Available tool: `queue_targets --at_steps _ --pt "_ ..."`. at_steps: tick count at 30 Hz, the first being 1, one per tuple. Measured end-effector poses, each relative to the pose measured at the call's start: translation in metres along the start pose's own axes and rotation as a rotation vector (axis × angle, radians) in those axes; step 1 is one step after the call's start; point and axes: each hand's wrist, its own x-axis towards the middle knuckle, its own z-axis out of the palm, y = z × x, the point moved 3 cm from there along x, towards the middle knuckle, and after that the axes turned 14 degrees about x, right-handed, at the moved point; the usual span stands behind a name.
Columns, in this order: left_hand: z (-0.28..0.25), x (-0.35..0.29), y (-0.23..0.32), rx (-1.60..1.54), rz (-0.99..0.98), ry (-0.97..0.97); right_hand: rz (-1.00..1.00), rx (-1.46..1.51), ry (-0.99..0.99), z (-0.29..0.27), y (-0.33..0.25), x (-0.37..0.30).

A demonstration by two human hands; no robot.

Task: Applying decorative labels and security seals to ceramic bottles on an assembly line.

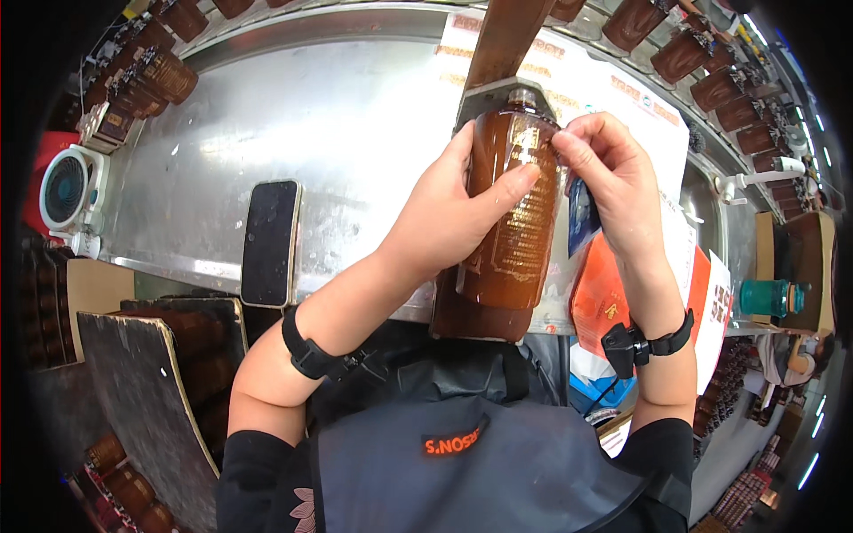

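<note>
A brown glossy bottle (508, 222) with gold lettering lies with its neck pointing away from me. My left hand (462, 200) wraps round its left side, thumb across the front. At the bottle's upper right side, the thumb and forefinger of my right hand (613, 164) are pinched together. A dark blue, flat, glossy piece (582, 218) shows beneath that hand, seemingly held in its curled fingers; its kind is unclear. Under the bottle is a brown support (484, 322), and a grey metal bracket (471, 99) stands by its neck.
A dark phone (270, 242) rests on the metal worktop (204, 169) at left. Printed white sheets (662, 133) and an orange-red packet (597, 289) lie at right. A small fan (64, 188) stands far left. Brown bottles (160, 75) line the back; a teal jar (769, 298) is far right.
</note>
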Motion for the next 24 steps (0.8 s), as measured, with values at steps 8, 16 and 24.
queue_targets --at_steps 8,16,24 --pt "0.007 0.0 0.007 0.068 0.001 -0.005 -0.016 0.071 0.013 -0.01 -0.017 -0.009" --pt "-0.005 -0.028 0.005 0.168 -0.074 -0.007 0.077 -0.006 0.191 -0.137 -0.011 0.005" --pt "-0.014 -0.032 -0.001 0.185 -0.098 0.002 0.281 -0.583 0.58 -0.423 0.102 -0.034"
